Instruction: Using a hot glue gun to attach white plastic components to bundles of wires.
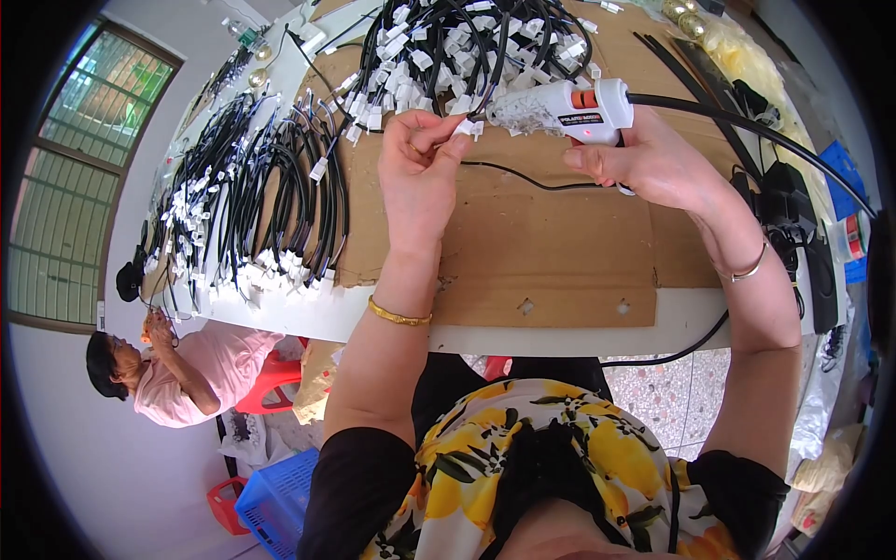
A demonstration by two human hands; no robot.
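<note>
White connector (470, 128) sits pinched in the left hand (420, 173); the right hand (661, 163) grips a glue gun (553, 106) beside it, apparently gluing; next move needs steady aim.

A cardboard sheet (551, 243) lay on the table (551, 341), a cable heap (467, 56) on its far part, cable bundles (217, 177) left of that heap. The glue gun (560, 107) was right of the left hand (420, 173).

left hand (418, 177): pinching | right hand (658, 163): curled, gripping | forearms (375, 364): extended forward
</note>
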